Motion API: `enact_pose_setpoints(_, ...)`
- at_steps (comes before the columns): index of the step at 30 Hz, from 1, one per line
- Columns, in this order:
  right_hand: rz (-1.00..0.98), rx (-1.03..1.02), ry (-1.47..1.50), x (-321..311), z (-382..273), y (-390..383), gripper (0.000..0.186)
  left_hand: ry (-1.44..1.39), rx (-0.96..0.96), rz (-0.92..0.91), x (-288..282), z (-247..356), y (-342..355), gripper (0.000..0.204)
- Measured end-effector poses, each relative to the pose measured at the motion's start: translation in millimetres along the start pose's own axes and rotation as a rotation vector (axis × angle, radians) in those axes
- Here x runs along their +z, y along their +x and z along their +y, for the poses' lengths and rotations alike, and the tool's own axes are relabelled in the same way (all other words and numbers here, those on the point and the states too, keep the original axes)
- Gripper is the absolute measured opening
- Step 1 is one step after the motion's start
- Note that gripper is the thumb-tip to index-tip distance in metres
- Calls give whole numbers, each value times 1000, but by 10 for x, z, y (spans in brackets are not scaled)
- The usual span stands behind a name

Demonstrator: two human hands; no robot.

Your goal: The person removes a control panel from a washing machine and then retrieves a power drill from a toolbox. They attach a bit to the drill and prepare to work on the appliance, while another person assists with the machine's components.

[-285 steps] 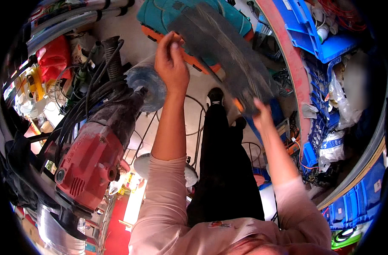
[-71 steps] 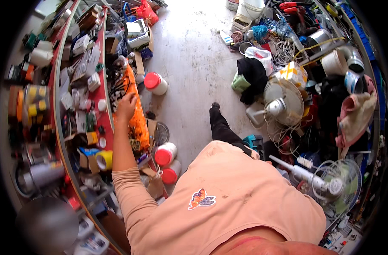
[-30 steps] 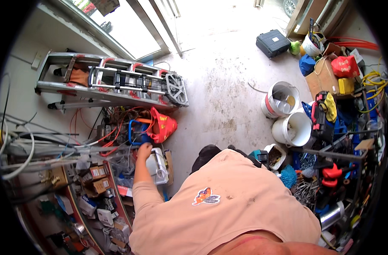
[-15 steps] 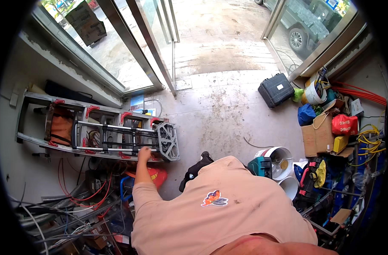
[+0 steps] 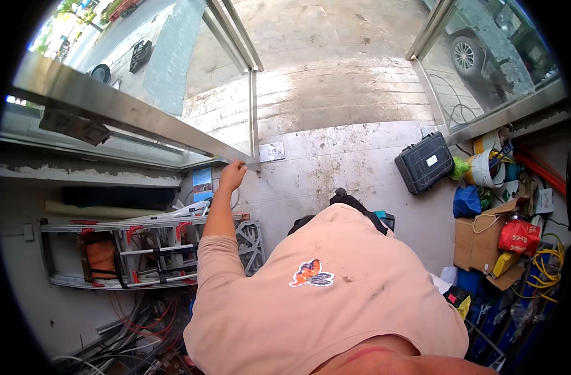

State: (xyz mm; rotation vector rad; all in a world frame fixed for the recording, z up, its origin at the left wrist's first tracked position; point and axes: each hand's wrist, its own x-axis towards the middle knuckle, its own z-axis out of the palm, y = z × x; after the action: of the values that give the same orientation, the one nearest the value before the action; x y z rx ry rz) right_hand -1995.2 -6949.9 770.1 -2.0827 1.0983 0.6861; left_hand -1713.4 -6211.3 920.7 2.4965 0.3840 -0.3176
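Note:
My left arm reaches forward, and my left hand (image 5: 233, 175) has its fingers curled, with nothing visible in them. It appears beside the lower corner of the glass door's metal frame (image 5: 204, 145); whether it touches the frame I cannot tell. Below the hand, a folded aluminium ladder (image 5: 154, 253) with red fittings lies along the left side, partly hidden by my forearm. My right hand is out of sight, hidden by my torso. A teal and black object (image 5: 385, 219) shows past the right side of my body, mostly covered.
A black hard case (image 5: 425, 162) stands by the right door post. Beyond it are buckets (image 5: 486, 167), a cardboard box (image 5: 475, 240), a red bag (image 5: 520, 236) and yellow cable (image 5: 551, 265). Tangled cables (image 5: 132, 331) lie lower left. The doorway leads to paving outside.
My body has moved forward toward the doorway. My left hand has gone from beside the ladder to near the door frame's lower corner. The white buckets are now hidden behind my torso.

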Motion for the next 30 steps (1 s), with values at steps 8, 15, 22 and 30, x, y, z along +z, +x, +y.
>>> enact_pose_setpoints(8,-23,-60,-37,-366,-3080,1806,37,-491,-752,-114,366,-1009,768,21)
enact_pose_setpoints(15,71,-92,-11,-541,-5716,3007,29,-389,-523,-91,-48,-513,4327,29)
enact_pose_setpoints(22,-35,62,318,-664,-8507,3352,29,-190,-44,106,-2036,1311,8107,33)
enact_pose_setpoints(30,-215,-181,60,-191,-10341,5454,26,-331,-51,354,-2762,1628,10320,34)
